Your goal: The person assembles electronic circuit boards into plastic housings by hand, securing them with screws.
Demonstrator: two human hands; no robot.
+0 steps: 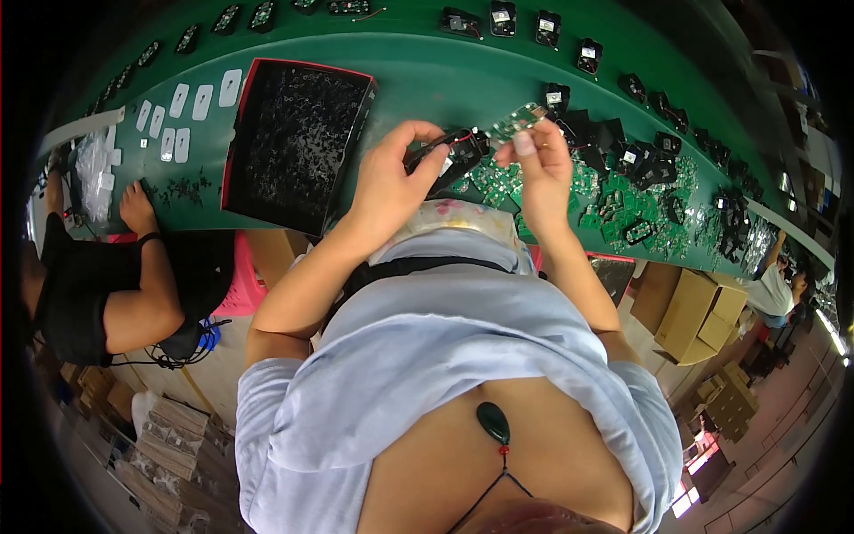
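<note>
My left hand is closed around a black plastic casing that has a white label and a red wire inside. Just to its right, my right hand pinches a green circuit board between thumb and fingers, tilted above the bench. The board and the casing are close together; whether they touch or are joined by a wire I cannot tell. Beneath and right of my hands lies a pile of loose green circuit boards. Several black casings lie among and behind these boards.
A black box with red edges, holding many small black parts, stands left of my hands. White plates lie beyond it. Casings line the far green bench. A co-worker's hand rests at left; open cardboard boxes stand below right.
</note>
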